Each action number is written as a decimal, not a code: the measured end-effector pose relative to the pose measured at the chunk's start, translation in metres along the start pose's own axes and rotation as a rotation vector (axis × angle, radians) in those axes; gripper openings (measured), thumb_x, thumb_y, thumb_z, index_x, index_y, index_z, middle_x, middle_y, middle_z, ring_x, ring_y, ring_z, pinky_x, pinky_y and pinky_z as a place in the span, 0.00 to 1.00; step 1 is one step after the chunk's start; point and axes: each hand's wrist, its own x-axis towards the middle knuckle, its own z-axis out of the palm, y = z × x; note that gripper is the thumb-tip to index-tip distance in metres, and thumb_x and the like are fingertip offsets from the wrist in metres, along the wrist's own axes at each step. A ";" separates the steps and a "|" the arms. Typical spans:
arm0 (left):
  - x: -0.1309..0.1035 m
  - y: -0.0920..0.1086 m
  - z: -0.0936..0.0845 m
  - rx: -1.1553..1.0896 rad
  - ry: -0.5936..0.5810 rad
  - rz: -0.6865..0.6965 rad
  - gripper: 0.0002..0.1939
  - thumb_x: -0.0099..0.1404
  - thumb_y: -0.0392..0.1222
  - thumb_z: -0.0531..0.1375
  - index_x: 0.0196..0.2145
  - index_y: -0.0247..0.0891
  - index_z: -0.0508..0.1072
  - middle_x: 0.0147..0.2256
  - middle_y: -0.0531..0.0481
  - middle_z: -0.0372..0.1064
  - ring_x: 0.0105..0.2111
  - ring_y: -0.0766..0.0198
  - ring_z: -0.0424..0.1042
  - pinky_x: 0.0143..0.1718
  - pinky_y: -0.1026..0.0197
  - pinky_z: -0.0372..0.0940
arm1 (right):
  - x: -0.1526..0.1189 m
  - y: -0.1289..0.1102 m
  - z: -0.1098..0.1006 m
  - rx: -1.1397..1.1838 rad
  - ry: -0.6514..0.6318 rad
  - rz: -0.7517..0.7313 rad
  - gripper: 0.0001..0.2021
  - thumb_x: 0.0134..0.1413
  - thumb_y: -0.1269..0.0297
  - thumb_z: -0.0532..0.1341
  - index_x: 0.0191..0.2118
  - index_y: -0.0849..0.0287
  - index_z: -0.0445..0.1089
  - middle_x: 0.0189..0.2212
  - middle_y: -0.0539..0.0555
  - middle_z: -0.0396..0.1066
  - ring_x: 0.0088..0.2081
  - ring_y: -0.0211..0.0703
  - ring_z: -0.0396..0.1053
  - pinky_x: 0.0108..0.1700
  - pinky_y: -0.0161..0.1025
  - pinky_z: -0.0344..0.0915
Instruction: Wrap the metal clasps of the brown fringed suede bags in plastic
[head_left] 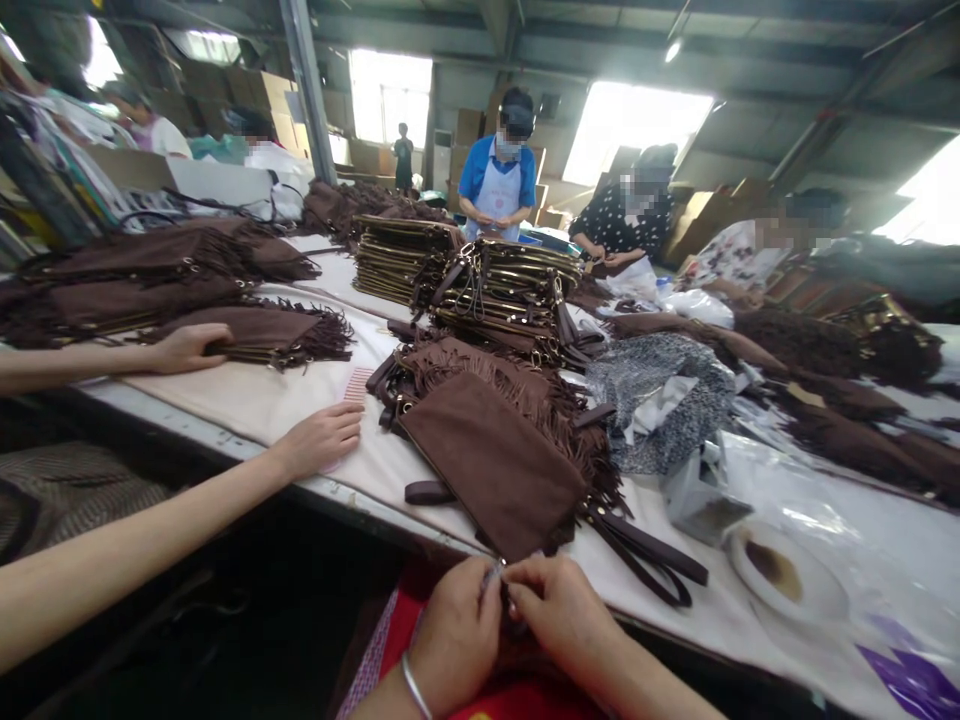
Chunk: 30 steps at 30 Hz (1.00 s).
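A brown flat pouch [495,460] lies on a heap of fringed pouches, one corner at the table's near edge. Right at that corner, my left hand [459,622], with a silver bangle at the wrist, pinches a small metallic piece [495,572]. My right hand [559,600] meets it there, fingers and thumb closed on something small and dark that is mostly hidden. Dark wrist straps [645,550] hang loose to the right of the pouch. Both hands are low, just in front of the table edge.
Another person's hands rest at the left, one on a fringed pouch [247,330], one by a pink comb [355,388]. Stacked zipped pouches [405,262] stand behind. At the right are grey speckled cloth [660,400], a small box [705,490] and a tape roll [787,575]. People work beyond.
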 end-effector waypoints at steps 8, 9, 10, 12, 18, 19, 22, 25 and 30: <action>0.001 0.009 0.006 -0.442 -0.035 -0.364 0.13 0.62 0.46 0.55 0.23 0.39 0.66 0.20 0.56 0.63 0.21 0.69 0.61 0.24 0.65 0.56 | -0.012 0.019 0.020 0.273 0.165 0.212 0.01 0.48 0.69 0.58 0.29 0.59 0.66 0.20 0.50 0.74 0.21 0.37 0.67 0.23 0.31 0.57; 0.000 0.008 0.008 -0.539 -0.059 -0.446 0.14 0.61 0.49 0.56 0.22 0.39 0.65 0.18 0.58 0.59 0.18 0.71 0.56 0.21 0.66 0.52 | -0.012 0.022 0.022 0.279 0.177 0.209 0.01 0.48 0.69 0.58 0.29 0.58 0.64 0.19 0.49 0.73 0.20 0.36 0.66 0.22 0.30 0.56; -0.001 0.007 0.010 -0.639 -0.088 -0.525 0.15 0.60 0.51 0.57 0.23 0.39 0.63 0.16 0.60 0.56 0.15 0.73 0.51 0.18 0.67 0.47 | -0.012 0.024 0.024 0.277 0.185 0.199 0.01 0.48 0.70 0.58 0.29 0.58 0.63 0.19 0.49 0.73 0.20 0.36 0.66 0.22 0.30 0.56; -0.002 0.006 0.013 -0.835 -0.137 -0.643 0.17 0.58 0.54 0.59 0.24 0.39 0.62 0.15 0.63 0.50 0.14 0.76 0.42 0.16 0.68 0.38 | -0.012 0.028 0.026 0.261 0.194 0.186 0.02 0.48 0.70 0.57 0.29 0.57 0.62 0.19 0.48 0.72 0.20 0.36 0.66 0.23 0.31 0.56; -0.001 0.003 0.007 -1.200 -0.266 -0.777 0.18 0.53 0.49 0.66 0.25 0.37 0.61 0.19 0.62 0.53 0.15 0.80 0.37 0.16 0.72 0.32 | -0.011 0.029 0.030 0.190 0.235 0.155 0.05 0.48 0.70 0.58 0.26 0.56 0.60 0.17 0.46 0.67 0.21 0.35 0.64 0.23 0.31 0.54; -0.001 0.004 0.005 -1.197 -0.281 -0.806 0.18 0.54 0.48 0.66 0.26 0.36 0.61 0.20 0.62 0.54 0.15 0.81 0.37 0.16 0.72 0.32 | -0.011 0.028 0.030 0.186 0.236 0.156 0.06 0.48 0.71 0.58 0.26 0.56 0.59 0.17 0.46 0.66 0.21 0.35 0.63 0.23 0.31 0.54; -0.002 0.005 0.003 -1.116 -0.317 -0.847 0.18 0.56 0.52 0.64 0.27 0.37 0.62 0.19 0.62 0.54 0.14 0.81 0.37 0.15 0.71 0.31 | -0.012 0.025 0.028 0.162 0.230 0.169 0.06 0.48 0.71 0.57 0.25 0.56 0.59 0.16 0.44 0.63 0.21 0.35 0.61 0.23 0.31 0.53; -0.005 0.007 0.003 -1.129 -0.359 -0.833 0.19 0.56 0.55 0.64 0.28 0.38 0.62 0.18 0.63 0.53 0.13 0.80 0.37 0.16 0.70 0.30 | -0.013 0.023 0.026 0.109 0.230 0.167 0.07 0.47 0.71 0.58 0.24 0.56 0.58 0.16 0.43 0.59 0.20 0.34 0.58 0.23 0.32 0.52; -0.009 0.008 0.006 -1.258 -0.403 -0.839 0.23 0.52 0.55 0.67 0.28 0.39 0.60 0.17 0.65 0.48 0.14 0.80 0.35 0.16 0.71 0.29 | -0.011 0.026 0.028 0.048 0.267 0.105 0.07 0.48 0.70 0.58 0.24 0.56 0.59 0.16 0.43 0.58 0.20 0.34 0.58 0.24 0.32 0.51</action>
